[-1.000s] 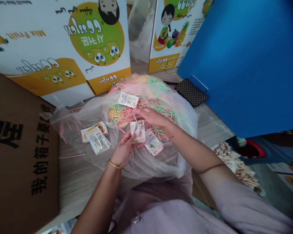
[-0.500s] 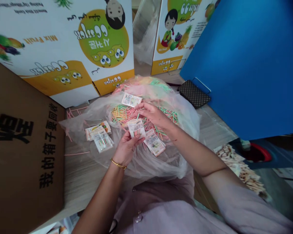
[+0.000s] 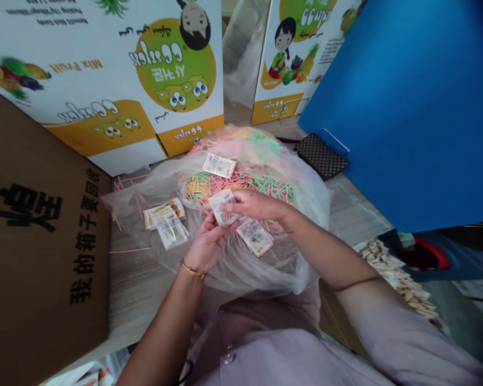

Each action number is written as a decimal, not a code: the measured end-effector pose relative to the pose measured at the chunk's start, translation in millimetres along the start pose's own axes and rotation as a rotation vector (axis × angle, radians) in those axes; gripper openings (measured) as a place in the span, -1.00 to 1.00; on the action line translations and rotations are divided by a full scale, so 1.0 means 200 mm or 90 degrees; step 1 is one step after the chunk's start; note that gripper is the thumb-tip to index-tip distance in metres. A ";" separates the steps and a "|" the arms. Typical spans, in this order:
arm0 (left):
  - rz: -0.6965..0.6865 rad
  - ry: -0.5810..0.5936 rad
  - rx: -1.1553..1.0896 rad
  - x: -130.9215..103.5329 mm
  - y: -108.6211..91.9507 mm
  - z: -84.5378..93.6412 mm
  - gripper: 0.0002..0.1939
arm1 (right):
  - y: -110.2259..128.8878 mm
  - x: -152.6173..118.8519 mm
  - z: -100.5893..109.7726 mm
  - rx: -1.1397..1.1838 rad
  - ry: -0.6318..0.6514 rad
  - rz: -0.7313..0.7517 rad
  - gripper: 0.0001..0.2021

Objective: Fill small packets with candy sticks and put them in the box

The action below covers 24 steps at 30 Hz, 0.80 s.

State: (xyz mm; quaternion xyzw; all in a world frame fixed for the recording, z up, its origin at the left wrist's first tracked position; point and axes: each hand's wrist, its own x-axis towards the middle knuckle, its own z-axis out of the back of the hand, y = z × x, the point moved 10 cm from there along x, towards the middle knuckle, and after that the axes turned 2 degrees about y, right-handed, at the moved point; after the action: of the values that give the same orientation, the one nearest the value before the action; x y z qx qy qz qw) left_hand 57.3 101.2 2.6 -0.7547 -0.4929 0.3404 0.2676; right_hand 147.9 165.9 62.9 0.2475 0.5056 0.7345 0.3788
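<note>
Between both hands is a small printed packet (image 3: 224, 207) with coloured sticks showing inside. My left hand (image 3: 210, 242), with a gold bangle at the wrist, pinches its lower edge. My right hand (image 3: 253, 205) has its fingers closed on the packet's upper right side. Beneath them, a clear plastic bag (image 3: 312, 214) lies open around many pink, green and yellow sticks (image 3: 273, 187). One packet (image 3: 219, 165) rests on the sticks at the back. Other packets lie at the left (image 3: 171, 229) and at the right (image 3: 255, 237) on the plastic.
Printed white and yellow cartons (image 3: 116, 80) stand behind the bag. A brown box (image 3: 44, 241) is at the left, a blue panel (image 3: 406, 123) at the right. A checked pouch (image 3: 321, 155) lies by the panel. Many packets (image 3: 398, 279) are heaped at the lower right.
My right hand has come down from above the sticks and closed on the packet. My left hand still holds the packet. The view has shifted slightly.
</note>
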 end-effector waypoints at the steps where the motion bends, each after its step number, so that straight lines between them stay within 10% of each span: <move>1: 0.005 0.002 0.001 0.00 0.00 0.00 -0.50 | -0.03 0.01 -0.01 -0.008 0.008 -0.023 -0.65; 16: -0.039 -0.091 0.155 -0.01 -0.10 0.09 -0.64 | -0.07 0.02 -0.08 0.335 0.025 -0.036 -0.67; 24: -0.014 -0.074 0.059 -0.02 -0.07 0.07 -0.71 | -0.13 0.01 -0.06 0.219 -0.032 -0.075 -0.67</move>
State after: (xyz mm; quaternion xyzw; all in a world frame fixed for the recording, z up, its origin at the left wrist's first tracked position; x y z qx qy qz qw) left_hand 37.6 104.3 4.4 -0.7151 -0.4995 0.4032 0.2768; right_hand 147.1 166.0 34.0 0.2967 0.6277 0.6076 0.3858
